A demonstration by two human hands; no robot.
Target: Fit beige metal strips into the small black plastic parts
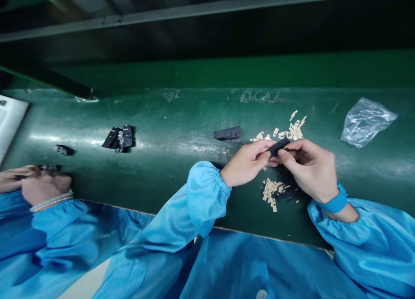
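My left hand (246,163) and my right hand (308,169) meet over the green bench, both pinching a small black strip (278,147) between thumbs and fingers. Its middle is visible, while its ends are hidden by my fingers. Just beyond my hands lies a scatter of cream-coloured small strips (293,130). A second cream pile (270,193), mixed with black bits (288,194), sits below my hands, nearer the bench edge. A short stack of dark perforated plates (228,134) rests left of my left hand.
A heap of dark parts (119,139) and a lone dark piece (63,150) lie farther left. A co-worker's hands (35,182) in blue sleeves work at the left. A crumpled clear plastic bag (366,122) lies at right. A white sheet (9,122) sits at the far left.
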